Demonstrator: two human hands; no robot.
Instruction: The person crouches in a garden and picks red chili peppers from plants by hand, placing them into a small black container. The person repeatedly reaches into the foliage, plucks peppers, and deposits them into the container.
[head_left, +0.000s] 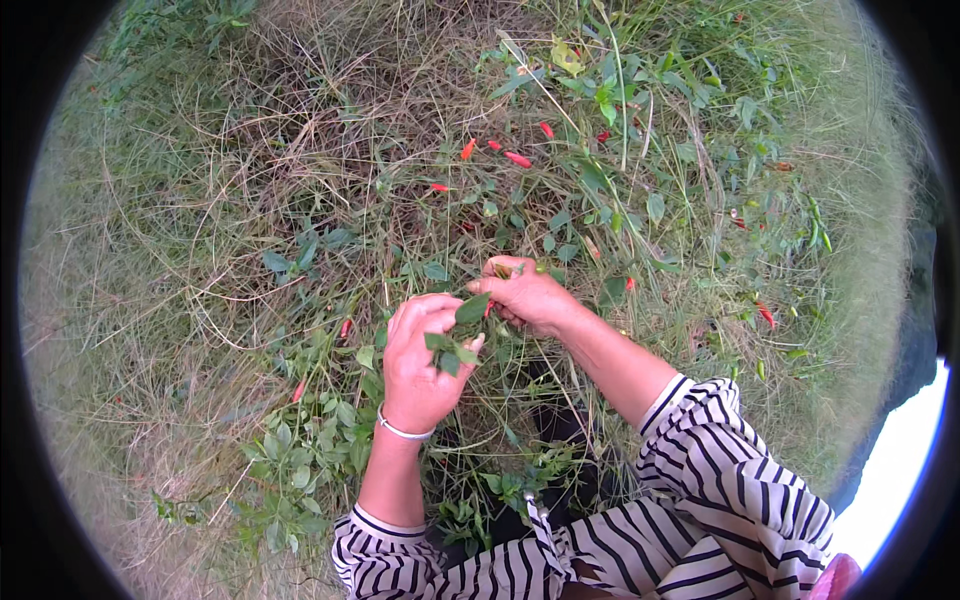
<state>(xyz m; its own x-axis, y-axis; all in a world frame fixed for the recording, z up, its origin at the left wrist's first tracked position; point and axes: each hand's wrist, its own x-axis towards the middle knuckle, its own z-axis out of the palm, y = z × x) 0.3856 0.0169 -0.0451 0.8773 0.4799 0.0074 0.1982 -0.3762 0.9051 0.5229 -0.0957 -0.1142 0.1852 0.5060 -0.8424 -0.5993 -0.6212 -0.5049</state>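
Observation:
My left hand (422, 358), with a silver-coloured bangle on the wrist, is curved with thumb and fingers apart around green leaves (448, 354) of a chili plant. To its right, my right hand (534, 298) has its fingers curled in and pinches a bit of the chili plant; the exact part is mostly hidden by the fingers. A small red chili pepper (489, 308) shows between the two hands, just below the right fingertips. A larger leaf (472, 308) lies across the left fingertips.
Several red chilies (517, 159) show among dry grass beyond my hands. Green chilies (815, 225) hang at the right, near another red chili (765, 315). Leafy chili stems (289, 457) grow at the lower left. Tangled grass (225, 172) covers the ground.

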